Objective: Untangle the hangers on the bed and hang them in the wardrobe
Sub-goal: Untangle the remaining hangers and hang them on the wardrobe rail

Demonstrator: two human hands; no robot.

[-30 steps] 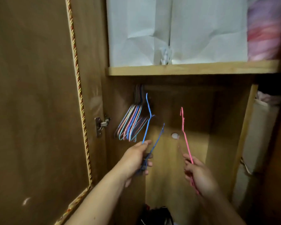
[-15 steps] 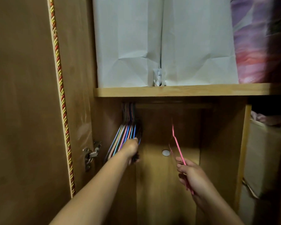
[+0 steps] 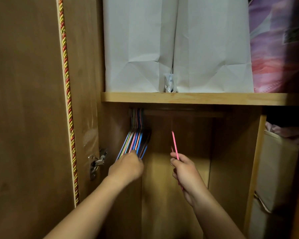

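Hangers (image 3: pixel 136 140), a multicoloured bunch, are hung on the rail (image 3: pixel 183 113) at the wardrobe's left end, under the shelf (image 3: pixel 197 98). Their lower ends are touched by the left hand (image 3: pixel 127 168); its grip cannot be made out. A pink hanger (image 3: pixel 175 145) is held upright in the closed grip of the right hand (image 3: pixel 186 173), apart from the bunch.

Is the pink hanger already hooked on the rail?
No, the right hand holds the pink hanger below the rail, right of the hung hangers.
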